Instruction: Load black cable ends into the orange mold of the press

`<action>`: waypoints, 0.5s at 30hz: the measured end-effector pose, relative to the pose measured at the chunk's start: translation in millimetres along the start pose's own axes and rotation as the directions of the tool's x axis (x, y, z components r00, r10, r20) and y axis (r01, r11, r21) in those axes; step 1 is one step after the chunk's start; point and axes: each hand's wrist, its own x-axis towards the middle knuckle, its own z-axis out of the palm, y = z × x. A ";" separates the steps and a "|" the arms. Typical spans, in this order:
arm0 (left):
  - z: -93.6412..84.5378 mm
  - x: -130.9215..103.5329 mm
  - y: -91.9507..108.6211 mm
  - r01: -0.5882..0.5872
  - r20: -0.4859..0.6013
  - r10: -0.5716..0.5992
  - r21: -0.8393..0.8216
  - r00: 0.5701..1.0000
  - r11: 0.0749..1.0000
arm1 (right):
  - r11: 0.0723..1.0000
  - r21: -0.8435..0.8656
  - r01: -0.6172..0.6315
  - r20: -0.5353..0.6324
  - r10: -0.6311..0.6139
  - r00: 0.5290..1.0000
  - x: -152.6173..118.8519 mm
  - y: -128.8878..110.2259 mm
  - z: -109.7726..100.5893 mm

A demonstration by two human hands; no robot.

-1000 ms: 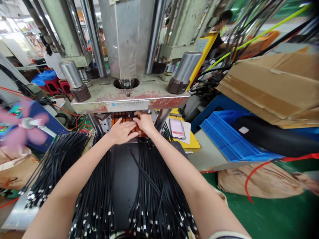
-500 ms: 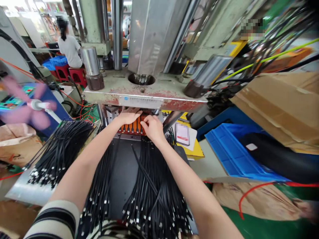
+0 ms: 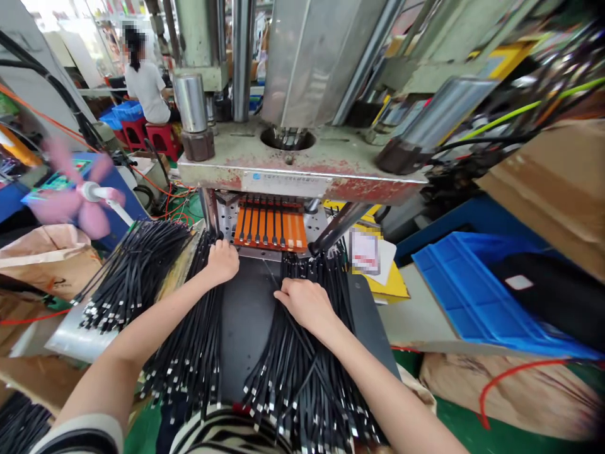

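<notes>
My left hand (image 3: 224, 261), its fingers curled, rests at the top of the left bundle of black cables (image 3: 189, 340). What its fingers hold is hidden. My right hand (image 3: 305, 304) lies over the right cable bundle (image 3: 302, 378), thumb and fingers closed together at its upper part; a thin cable seems to run up from them. Between and beyond both hands, an orange fixture (image 3: 295, 228) sits under the press plate (image 3: 302, 180) with several black cables laid side by side in its left and middle slots. Its rightmost slots show no black cable.
A third cable pile (image 3: 118, 296) lies at the left, near a spinning pink fan (image 3: 87, 191). Steel posts flank the fixture. A phone (image 3: 365, 251), yellow board (image 3: 392, 284) and blue tray (image 3: 466, 290) stand right. A person (image 3: 145, 88) sits far left.
Both hands have drawn back from the orange fixture, the left to the left bundle, the right onto the right bundle. The cables in the fixture are now uncovered. The view has shifted somewhat.
</notes>
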 end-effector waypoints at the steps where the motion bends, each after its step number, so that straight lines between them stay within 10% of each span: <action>1: -5.1 -3.2 -1.6 -0.038 0.030 0.038 -0.016 0.999 0.999 | 0.999 0.039 0.011 -0.033 -0.010 0.999 -3.0 2.1 -3.2; 4: -26.1 -23.8 -3.9 -0.227 0.077 0.252 -0.243 0.965 0.943 | 0.945 0.292 0.144 -0.156 -0.101 0.983 -15.1 5.5 -12.2; 8: -64.3 -52.3 14.3 -0.443 -0.236 0.393 -0.661 0.889 0.605 | 0.732 0.594 0.333 -0.379 -0.111 0.919 -27.5 -0.3 -26.2; 15: -108.0 -52.2 67.0 -0.585 -0.436 0.419 -0.730 0.796 0.352 | 0.548 0.688 0.475 -0.583 0.027 0.812 -29.4 -20.9 -54.7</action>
